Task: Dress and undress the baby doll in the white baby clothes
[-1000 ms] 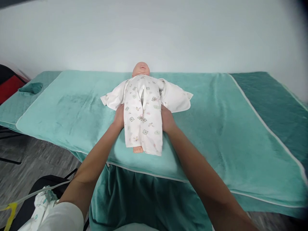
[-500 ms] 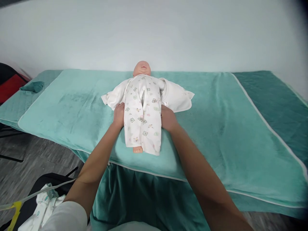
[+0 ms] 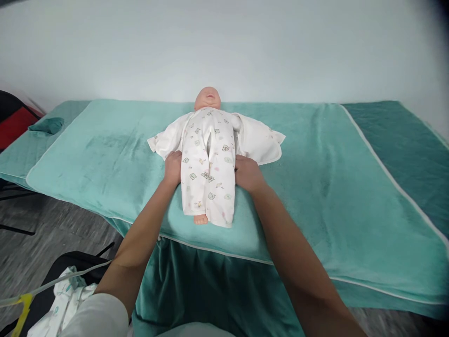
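A baby doll (image 3: 207, 99) lies on its back on a light teal towel (image 3: 105, 154), head toward the wall. It wears a white printed romper (image 3: 207, 168); one bare foot (image 3: 200, 218) pokes out at the near end. My left hand (image 3: 173, 167) presses against the doll's left side at hip height, fingers tucked under the cloth. My right hand (image 3: 247, 173) is against the other side, fingers curled at the romper's edge. A white cloth (image 3: 261, 142) spreads out from under the doll to the right.
The towel covers a padded table draped in darker teal (image 3: 403, 150), set against a white wall. A small folded teal cloth (image 3: 47, 125) lies at the far left. A black chair with white clothing (image 3: 59, 299) stands at the lower left, over grey flooring.
Both hands stay at the doll's sides, barely shifting. The view has drifted slightly; the doll lies as before.
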{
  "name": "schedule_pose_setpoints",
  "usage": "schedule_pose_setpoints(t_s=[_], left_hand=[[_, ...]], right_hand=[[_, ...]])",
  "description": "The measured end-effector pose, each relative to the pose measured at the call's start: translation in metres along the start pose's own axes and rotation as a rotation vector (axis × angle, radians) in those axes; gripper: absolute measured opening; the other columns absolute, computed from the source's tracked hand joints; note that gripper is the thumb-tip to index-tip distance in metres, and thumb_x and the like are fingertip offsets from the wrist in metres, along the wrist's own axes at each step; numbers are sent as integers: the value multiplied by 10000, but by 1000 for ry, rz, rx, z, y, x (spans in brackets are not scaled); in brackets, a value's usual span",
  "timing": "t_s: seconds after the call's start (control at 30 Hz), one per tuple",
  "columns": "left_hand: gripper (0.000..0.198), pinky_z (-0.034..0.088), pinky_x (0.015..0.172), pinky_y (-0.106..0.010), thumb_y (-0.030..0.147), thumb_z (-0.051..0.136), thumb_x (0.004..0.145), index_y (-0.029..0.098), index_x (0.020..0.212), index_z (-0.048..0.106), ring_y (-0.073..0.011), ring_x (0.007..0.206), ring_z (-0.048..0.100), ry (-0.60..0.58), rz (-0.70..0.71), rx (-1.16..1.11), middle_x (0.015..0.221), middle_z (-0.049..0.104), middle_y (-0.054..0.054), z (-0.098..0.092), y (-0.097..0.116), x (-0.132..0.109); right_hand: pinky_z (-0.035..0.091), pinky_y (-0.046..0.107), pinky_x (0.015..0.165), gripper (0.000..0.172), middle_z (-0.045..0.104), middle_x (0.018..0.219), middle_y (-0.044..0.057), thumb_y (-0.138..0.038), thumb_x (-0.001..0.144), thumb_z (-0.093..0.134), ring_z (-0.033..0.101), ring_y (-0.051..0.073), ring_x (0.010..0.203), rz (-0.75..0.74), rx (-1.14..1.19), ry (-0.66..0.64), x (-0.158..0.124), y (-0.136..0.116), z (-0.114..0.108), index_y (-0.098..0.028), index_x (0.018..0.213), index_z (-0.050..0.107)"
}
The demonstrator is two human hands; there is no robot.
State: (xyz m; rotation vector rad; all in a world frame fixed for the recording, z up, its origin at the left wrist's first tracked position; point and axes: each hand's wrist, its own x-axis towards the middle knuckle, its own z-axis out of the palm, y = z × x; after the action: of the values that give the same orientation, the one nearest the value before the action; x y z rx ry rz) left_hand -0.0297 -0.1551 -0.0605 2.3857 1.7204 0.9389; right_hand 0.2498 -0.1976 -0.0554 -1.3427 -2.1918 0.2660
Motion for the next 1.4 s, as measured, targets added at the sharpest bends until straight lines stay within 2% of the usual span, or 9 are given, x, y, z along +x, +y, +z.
schedule_pose_setpoints(t_s=[0.2, 0.4, 0.73, 0.83, 0.93, 1.03, 1.1, 1.23, 1.4], left_hand=[[378, 364, 634, -356, 185, 584, 784, 242, 511, 330, -187, 591, 444, 15, -54, -60, 537, 463, -22, -5, 5, 0], [276, 245, 591, -305, 196, 512, 754, 215, 542, 338, -146, 577, 369, 86, -134, -156, 510, 384, 21, -12, 9, -5], [188, 361, 591, -270, 112, 444, 676, 215, 599, 581, -145, 541, 503, 250, -273, -359, 534, 549, 40, -13, 6, -9], [213, 369, 575, -270, 101, 443, 695, 223, 609, 595, -147, 526, 505, 287, -335, -425, 527, 550, 40, -13, 6, -9], [228, 401, 624, -270, 77, 443, 739, 223, 654, 596, -149, 601, 537, 414, -391, -461, 593, 561, 28, -13, 2, -8], [233, 447, 758, -274, 42, 468, 764, 218, 788, 618, -157, 812, 597, 566, -469, -417, 822, 633, 0, -11, -9, -5], [246, 459, 867, -290, 23, 508, 764, 217, 879, 605, -167, 939, 600, 600, -551, -376, 952, 633, -15, -10, -19, -2], [224, 444, 997, -337, 53, 612, 792, 214, 936, 555, -187, 1016, 572, 558, -674, -321, 1017, 586, -32, -5, -32, 2], [244, 457, 1015, -371, 156, 713, 819, 217, 981, 541, -207, 1037, 573, 502, -720, -279, 1049, 568, -39, -4, -30, 3]], right_hand=[[412, 303, 670, 183, 724, 777, 68, -170, 806, 580, 679, 219, 786, 20, 56, -3, -1, -4, -6, -188, 693, 722], [347, 298, 598, 244, 581, 552, 9, -279, 800, 601, 572, 174, 579, 165, 166, 61, -4, -3, -16, -201, 576, 543], [553, 317, 646, 161, 705, 636, -11, -330, 879, 620, 701, 193, 591, 387, 595, 213, -7, -2, -17, -220, 804, 710], [577, 351, 715, 179, 732, 731, 22, -360, 899, 621, 715, 211, 682, 484, 475, 420, -3, 9, -17, -216, 857, 718], [576, 417, 906, 142, 766, 962, 94, -263, 892, 593, 729, 257, 949, 604, 165, 592, -3, 28, -22, -194, 931, 710], [497, 509, 1085, 195, 729, 1198, 177, -242, 849, 668, 658, 330, 1198, 748, -92, 552, -8, 42, -26, -160, 1024, 700], [477, 547, 1096, 306, 689, 1280, 208, -299, 827, 737, 621, 368, 1249, 836, -177, 485, -11, 46, -28, -151, 1089, 682], [523, 531, 975, 424, 705, 1155, 169, -404, 806, 777, 666, 359, 1100, 956, -175, 398, -14, 43, -32, -179, 1137, 637], [520, 477, 861, 255, 635, 830, 46, -386, 761, 741, 650, 296, 877, 967, -38, 387, -14, 48, -36, -248, 799, 531]])
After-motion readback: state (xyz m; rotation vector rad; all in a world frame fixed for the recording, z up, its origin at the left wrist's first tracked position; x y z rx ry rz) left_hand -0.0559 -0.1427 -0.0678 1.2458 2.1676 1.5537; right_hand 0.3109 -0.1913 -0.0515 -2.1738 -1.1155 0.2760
